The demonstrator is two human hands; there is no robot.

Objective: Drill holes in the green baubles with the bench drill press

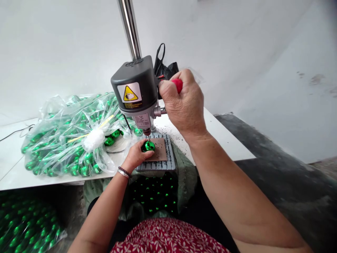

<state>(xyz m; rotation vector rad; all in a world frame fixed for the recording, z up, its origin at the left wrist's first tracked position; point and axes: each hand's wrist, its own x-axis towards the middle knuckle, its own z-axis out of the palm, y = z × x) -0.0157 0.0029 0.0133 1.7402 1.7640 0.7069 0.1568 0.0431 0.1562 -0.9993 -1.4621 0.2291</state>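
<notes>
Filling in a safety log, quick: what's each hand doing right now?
Left hand: holding a green ball.
Right hand: closed, holding a red knob.

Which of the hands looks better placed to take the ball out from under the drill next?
Probably the left hand: it holds the ball beneath the drill, while the right hand grips the red knob, higher up and away from the ball.

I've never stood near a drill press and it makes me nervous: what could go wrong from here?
The left hand holds the green ball right under the drill bit, so a slip might injure it. The ball is round, so it could twist or skid if the right hand, on the red knob, presses down. The plastic bag beside the drill press might snag.
</notes>
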